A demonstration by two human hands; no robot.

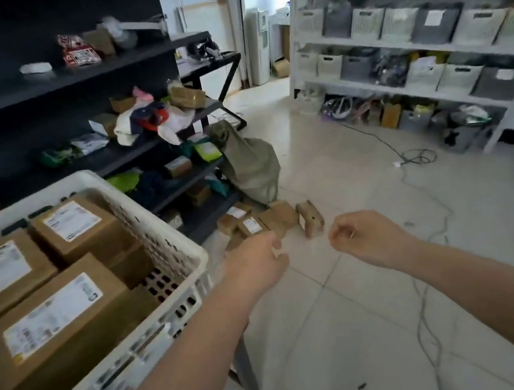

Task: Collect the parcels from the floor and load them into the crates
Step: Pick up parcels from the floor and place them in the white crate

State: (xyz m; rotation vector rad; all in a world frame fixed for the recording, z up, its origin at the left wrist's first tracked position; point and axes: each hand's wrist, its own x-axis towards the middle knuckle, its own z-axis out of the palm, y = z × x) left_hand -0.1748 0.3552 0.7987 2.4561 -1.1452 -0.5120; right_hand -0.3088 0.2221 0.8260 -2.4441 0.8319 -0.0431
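left hand [254, 264]: our fingers loosely curled, holding nothing
right hand [364, 237]: same, loose and holding nothing
parcels [274, 221]: small pile on the floor by the dark shelf [56, 79]
crate [166, 231]: at our left, three boxes inside
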